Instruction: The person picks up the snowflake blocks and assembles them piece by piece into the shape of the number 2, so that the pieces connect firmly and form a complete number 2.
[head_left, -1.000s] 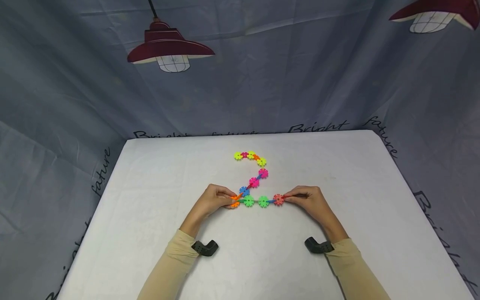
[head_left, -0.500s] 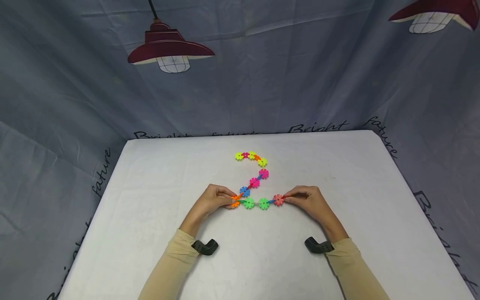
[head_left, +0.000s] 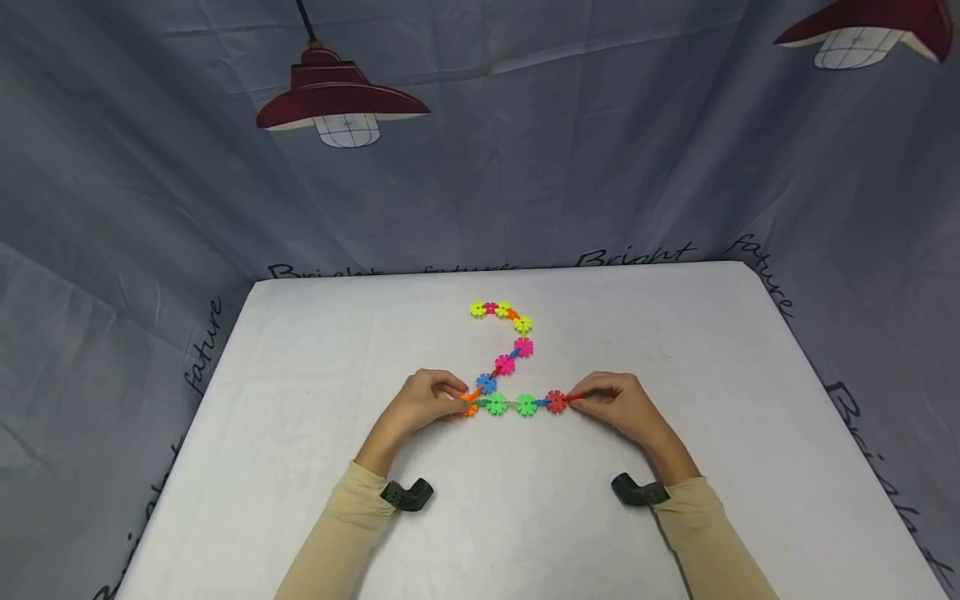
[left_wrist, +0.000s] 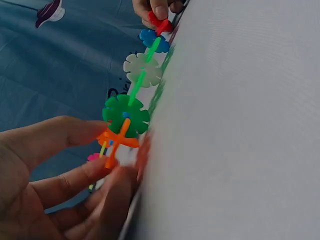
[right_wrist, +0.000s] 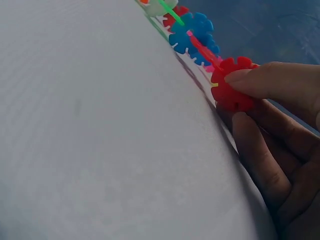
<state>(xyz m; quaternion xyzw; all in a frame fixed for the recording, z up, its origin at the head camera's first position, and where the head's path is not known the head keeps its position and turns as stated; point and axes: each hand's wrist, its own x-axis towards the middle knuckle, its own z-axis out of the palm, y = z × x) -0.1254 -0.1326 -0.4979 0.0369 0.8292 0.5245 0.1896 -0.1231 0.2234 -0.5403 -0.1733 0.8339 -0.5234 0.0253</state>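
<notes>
A chain of slotted, flower-shaped plastic discs curves over the table in the outline of a 2. Its top starts with a yellow disc (head_left: 477, 309), then bends through pink discs (head_left: 523, 347) to a blue disc (head_left: 486, 383). At the lower left corner my left hand (head_left: 422, 403) pinches an orange disc (left_wrist: 125, 141), partly hidden by the fingers. From there the bottom row runs right through green discs (head_left: 497, 403). My right hand (head_left: 618, 402) pinches the red disc (right_wrist: 232, 87) at the row's right end, thumb on its face. In the left wrist view the bottom row stands above its shadow.
The white table (head_left: 300, 350) reaches back to a grey curtain (head_left: 510, 167) printed with lamps and lettering. Each wrist carries a black camera mount, one left (head_left: 407, 495) and one right (head_left: 638, 490).
Both hands keep their hold and barely move. The pink and blue middle of the chain has shifted slightly left.
</notes>
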